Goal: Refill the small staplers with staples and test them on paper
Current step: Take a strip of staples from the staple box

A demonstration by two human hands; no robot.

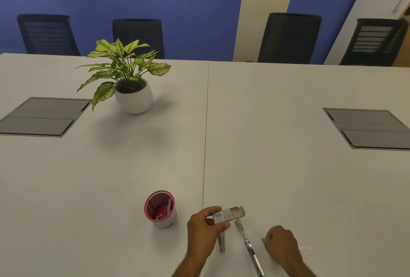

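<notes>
My left hand (205,228) grips a small grey staple box (228,214) with a barcode, its right end flap open, a little above the white table (111,176). An opened metal stapler (248,248) lies flat on the table between my hands, stretched out in a long line toward the near edge. A shorter metal piece (221,243) lies just below my left hand. My right hand (281,245) rests curled on the table to the right of the stapler, and a small grey thing (263,240) peeks out at its fingertips; what it is I cannot tell.
A red and white cup (160,209) holding small items stands left of my left hand. A potted plant (131,85) sits far left of the centre. Two grey cable hatches (42,116) (368,128) are set in the table. Black chairs (288,36) line the far side.
</notes>
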